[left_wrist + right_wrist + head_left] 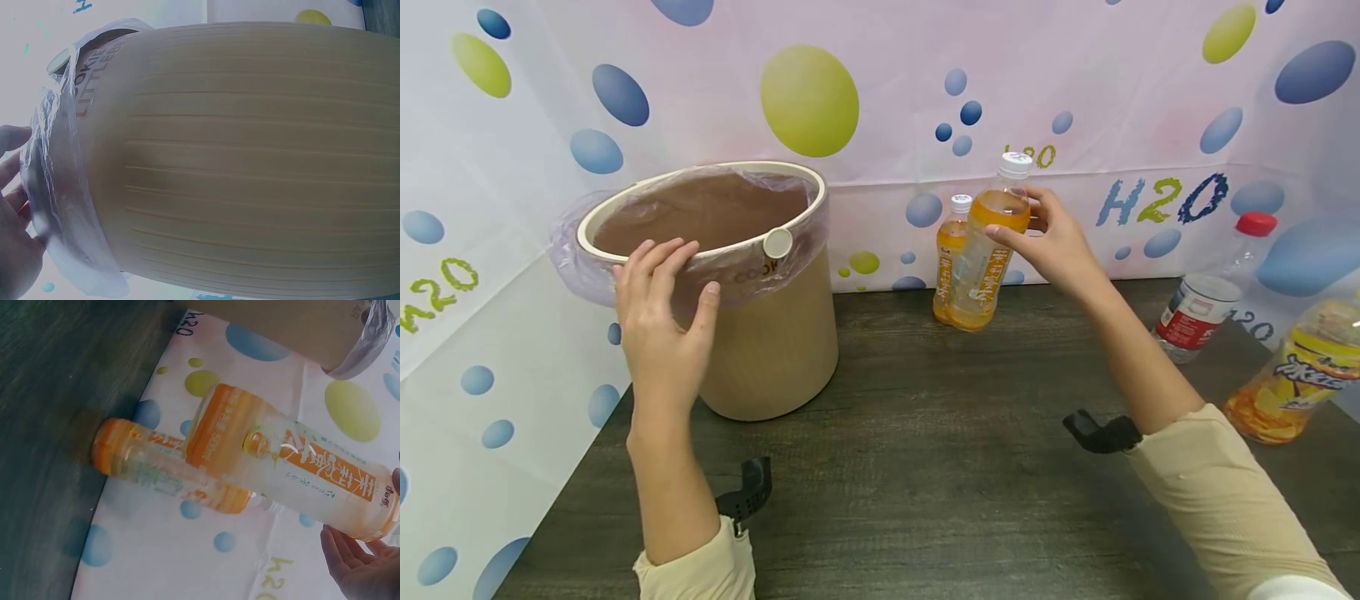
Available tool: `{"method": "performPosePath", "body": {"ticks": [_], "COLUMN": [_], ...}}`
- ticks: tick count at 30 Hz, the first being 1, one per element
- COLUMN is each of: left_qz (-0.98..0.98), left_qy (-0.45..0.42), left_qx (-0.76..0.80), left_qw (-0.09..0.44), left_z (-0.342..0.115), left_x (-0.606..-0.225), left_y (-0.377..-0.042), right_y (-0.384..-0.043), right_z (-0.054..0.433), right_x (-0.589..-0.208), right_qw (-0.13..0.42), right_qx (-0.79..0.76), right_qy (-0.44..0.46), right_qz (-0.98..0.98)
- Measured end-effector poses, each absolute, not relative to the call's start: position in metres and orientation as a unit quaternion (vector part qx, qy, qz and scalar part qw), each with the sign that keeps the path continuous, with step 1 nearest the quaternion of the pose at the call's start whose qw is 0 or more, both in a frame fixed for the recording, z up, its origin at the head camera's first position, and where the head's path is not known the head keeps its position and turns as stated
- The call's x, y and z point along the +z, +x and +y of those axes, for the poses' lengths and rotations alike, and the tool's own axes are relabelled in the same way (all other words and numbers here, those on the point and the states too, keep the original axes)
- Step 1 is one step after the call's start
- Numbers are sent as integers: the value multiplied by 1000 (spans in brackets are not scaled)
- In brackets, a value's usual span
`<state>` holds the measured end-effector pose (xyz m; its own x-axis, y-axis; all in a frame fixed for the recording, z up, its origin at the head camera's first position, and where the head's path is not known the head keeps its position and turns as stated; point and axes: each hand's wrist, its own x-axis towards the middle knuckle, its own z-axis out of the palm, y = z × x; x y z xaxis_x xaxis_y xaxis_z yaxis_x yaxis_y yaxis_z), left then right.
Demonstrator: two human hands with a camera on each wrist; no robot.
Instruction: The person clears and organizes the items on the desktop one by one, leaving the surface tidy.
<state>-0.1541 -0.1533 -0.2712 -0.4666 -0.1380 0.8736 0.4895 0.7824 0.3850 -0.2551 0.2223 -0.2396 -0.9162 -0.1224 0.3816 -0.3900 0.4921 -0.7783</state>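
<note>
My right hand [1056, 242] grips a clear plastic bottle [987, 258] near its neck, between thumb and fingers. This bottle has a white cap and orange label bands, and it leans slightly; in the right wrist view its base looks raised off the table. Close behind it stands a similar, smaller-looking bottle [162, 465], partly hidden in the head view. At the left, my left hand [658, 333] rests its fairly straight fingers at the near rim of a beige trash bin [775, 342], thumb apart. A thin translucent bag [69, 206] lines the bin and hangs over its rim.
On the right of the dark wooden table [880, 492] stand a red-capped bottle [1198, 312] with a red label and a yellow-labelled bottle [1300, 375], cut by the frame edge. A dotted backdrop [887, 75] closes off the back and left.
</note>
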Motion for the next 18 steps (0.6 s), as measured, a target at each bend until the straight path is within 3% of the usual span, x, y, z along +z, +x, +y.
{"method": "performPosePath", "body": {"ticks": [18], "left_qz": [-798], "left_qy": [-99], "left_qx": [-326], "left_qw": [498], "left_z": [-151], "left_x": [-268], "left_y": [-154], "right_y": [-251], "right_z": [189], "right_x": [-221], "right_qw": [186], "right_qx": [538], "right_qy": [175], "right_qz": [-803]}}
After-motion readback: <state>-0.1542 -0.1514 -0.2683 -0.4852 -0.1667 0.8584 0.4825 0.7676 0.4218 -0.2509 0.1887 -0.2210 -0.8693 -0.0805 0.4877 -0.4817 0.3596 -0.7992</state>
